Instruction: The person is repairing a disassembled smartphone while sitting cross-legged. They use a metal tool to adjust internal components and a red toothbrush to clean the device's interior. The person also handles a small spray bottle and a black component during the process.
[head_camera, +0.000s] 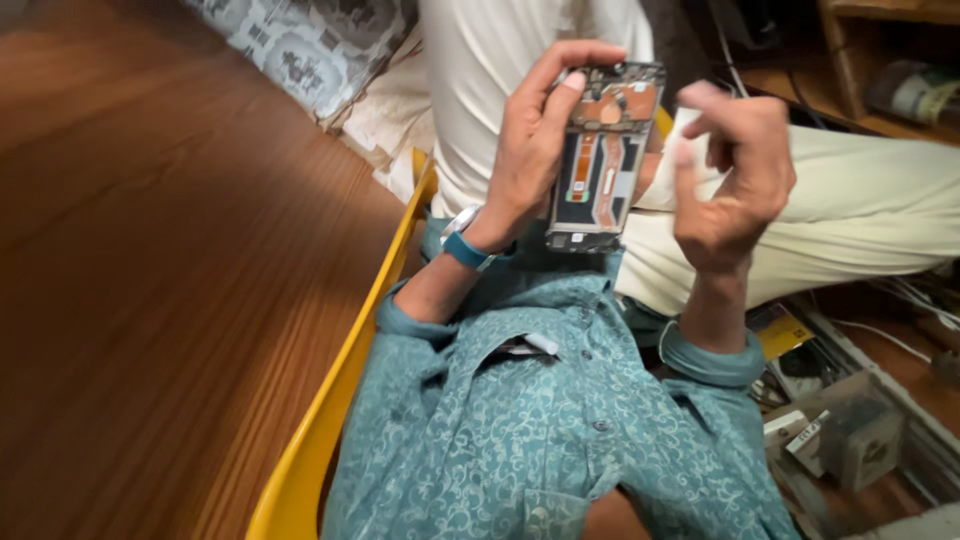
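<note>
Copper-toned internals show on opened phone (603, 155), back cover off, held upright over lap in left hand (530, 150), fingers wrapped round its edge; right hand (735, 170) half-curled beside it, pinching sth small, unclear what; step, prob.: inspection mid-disassembly; next needs fine fingertip work.

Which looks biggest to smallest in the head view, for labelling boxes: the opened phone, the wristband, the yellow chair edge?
1. Yellow chair edge: longest, though it runs toward the camera, which inflates it.
2. Opened phone, held in the left hand.
3. Wristband: clearly smallest.

The right hand holds nothing that shows.
</note>
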